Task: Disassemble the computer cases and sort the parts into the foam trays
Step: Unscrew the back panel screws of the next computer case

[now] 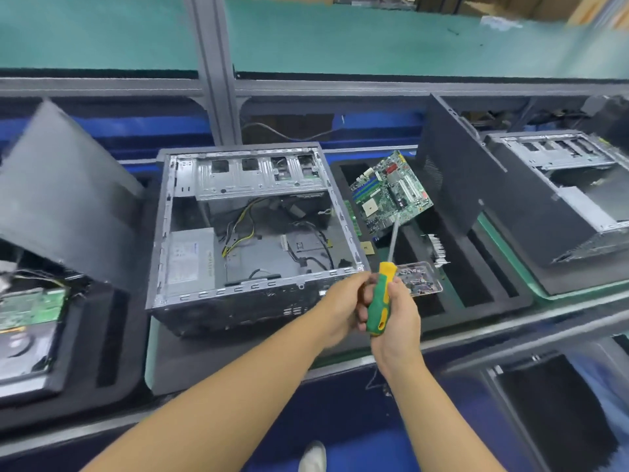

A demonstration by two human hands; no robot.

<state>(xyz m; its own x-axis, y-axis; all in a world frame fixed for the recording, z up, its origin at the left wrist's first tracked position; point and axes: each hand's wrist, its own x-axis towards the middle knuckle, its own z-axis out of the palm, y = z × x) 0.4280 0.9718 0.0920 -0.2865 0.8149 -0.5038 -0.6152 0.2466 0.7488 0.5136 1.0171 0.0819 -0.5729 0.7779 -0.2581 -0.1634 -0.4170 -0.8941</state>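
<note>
right hand [396,318]: fingers wrapped round green-and-yellow screwdriver [381,301] handle, lower centre-right of frame, shaft pointing up | left hand [342,301]: fingers curled on same handle | computer case [238,294]: open, centre of frame, power supply [187,260] and cables inside | motherboard [391,190]: tilted in foam tray [483,284], right of case
</note>
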